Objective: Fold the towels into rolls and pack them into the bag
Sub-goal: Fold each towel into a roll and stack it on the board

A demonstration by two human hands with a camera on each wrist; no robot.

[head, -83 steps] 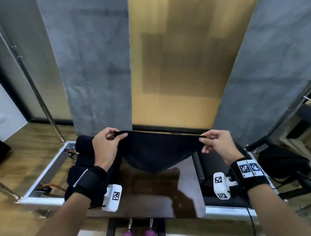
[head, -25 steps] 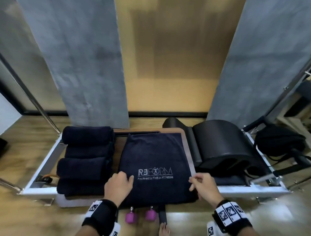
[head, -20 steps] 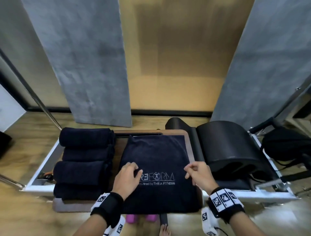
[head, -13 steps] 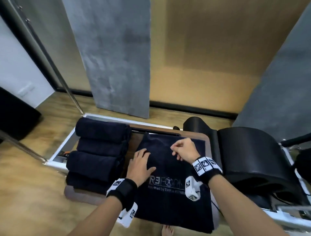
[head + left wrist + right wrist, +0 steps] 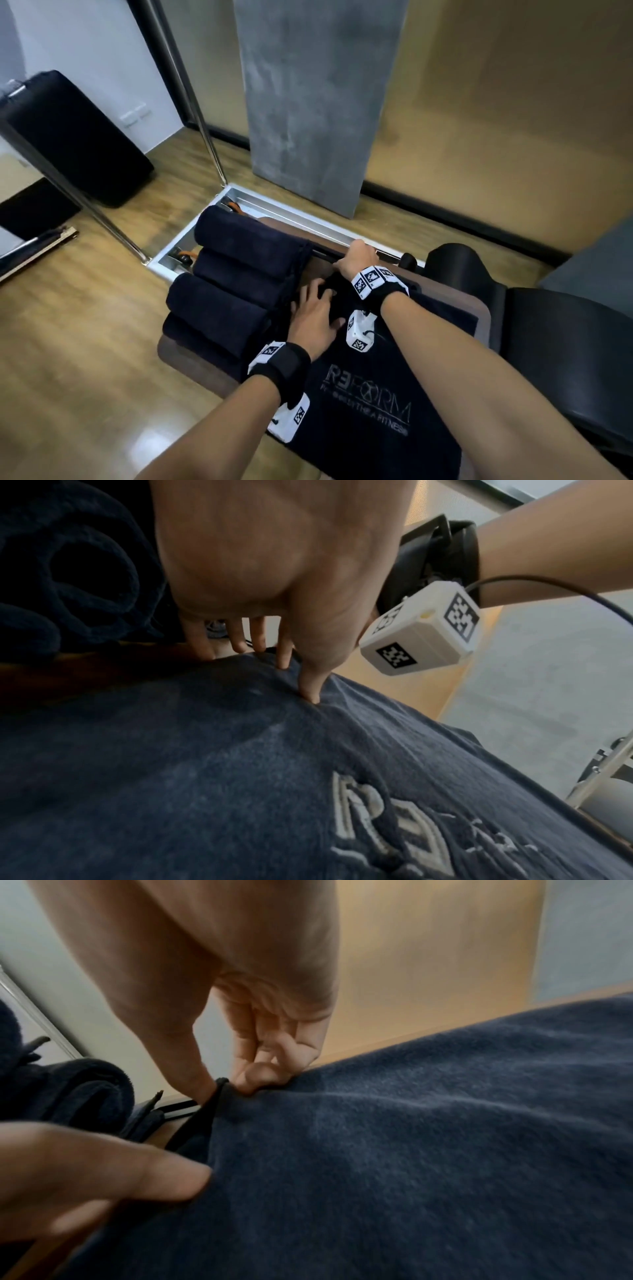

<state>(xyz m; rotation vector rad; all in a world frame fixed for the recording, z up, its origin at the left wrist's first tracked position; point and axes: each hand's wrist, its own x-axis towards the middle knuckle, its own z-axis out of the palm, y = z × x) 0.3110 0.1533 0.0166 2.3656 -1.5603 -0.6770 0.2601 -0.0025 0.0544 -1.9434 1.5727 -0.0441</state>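
A dark navy towel [image 5: 370, 404] with a pale logo lies flat on the brown platform [image 5: 191, 363]. My left hand [image 5: 315, 318] rests on its far left part, fingers straight and spread; the left wrist view shows the fingertips [image 5: 310, 693] pressing into the cloth [image 5: 240, 777]. My right hand [image 5: 354, 258] is at the towel's far edge. In the right wrist view the right hand [image 5: 229, 1085] pinches that edge of the towel [image 5: 411, 1150] between thumb and curled fingers. Several rolled navy towels [image 5: 239, 274] lie side by side left of the flat one.
A black arc-shaped pad [image 5: 548, 342] stands right of the platform. The silver metal frame [image 5: 291, 219] runs behind the rolls, with a slanted metal pole [image 5: 191, 102] and a grey panel [image 5: 308, 102] beyond. A black cushion [image 5: 68, 137] leans at the far left on the wooden floor.
The towel, earlier held up by both hands, now lies flat. Both hands slid from its near edge to its far left end, and the right hand has taken hold of the far edge.
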